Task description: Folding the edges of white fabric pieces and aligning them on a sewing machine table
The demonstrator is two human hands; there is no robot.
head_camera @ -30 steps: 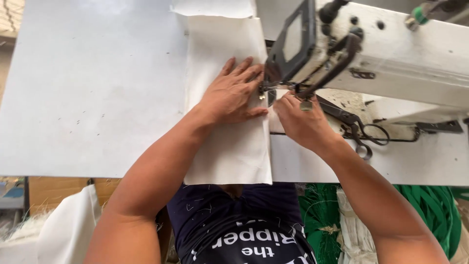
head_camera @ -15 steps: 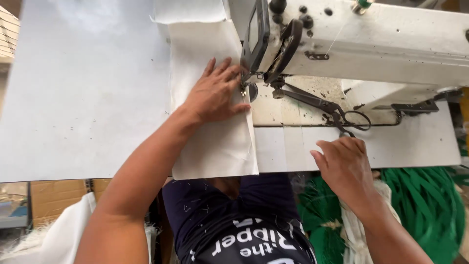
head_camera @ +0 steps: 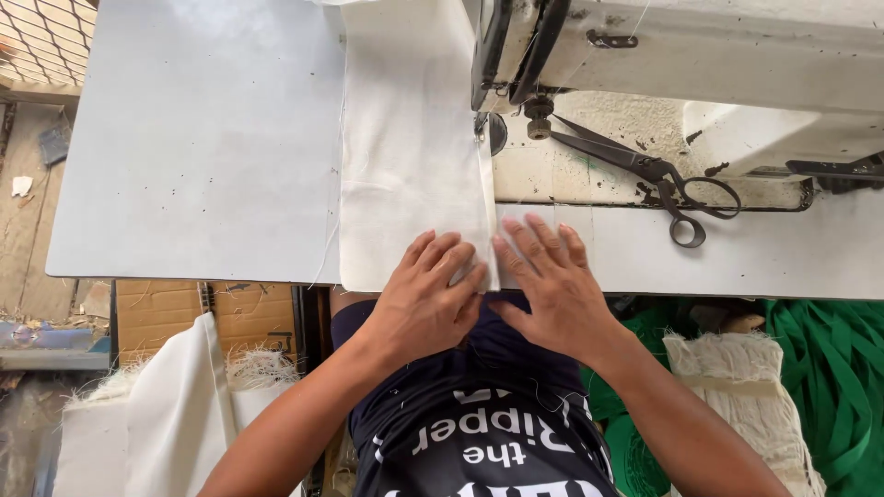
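Observation:
A long strip of cream cloth (head_camera: 405, 156) lies on the white sewing table (head_camera: 193, 147), running under the foot of the white sewing machine (head_camera: 700, 46). My left hand (head_camera: 425, 299) rests flat on the near end of the cloth at the table's front edge, fingers spread. My right hand (head_camera: 551, 287) sits beside it, fingertips touching the cloth's folded right edge and the table. Neither hand grips anything.
Black scissors (head_camera: 658, 175) lie on the machine bed to the right. Below the table are green straps (head_camera: 829, 368) and a bundle of frayed cream cloth (head_camera: 737, 387) on the right, and more cream cloth (head_camera: 175, 405) with a cardboard box on the left.
My left hand slid from beside the needle down to the cloth's near end. My right hand came up from below the table edge to the cloth's right edge.

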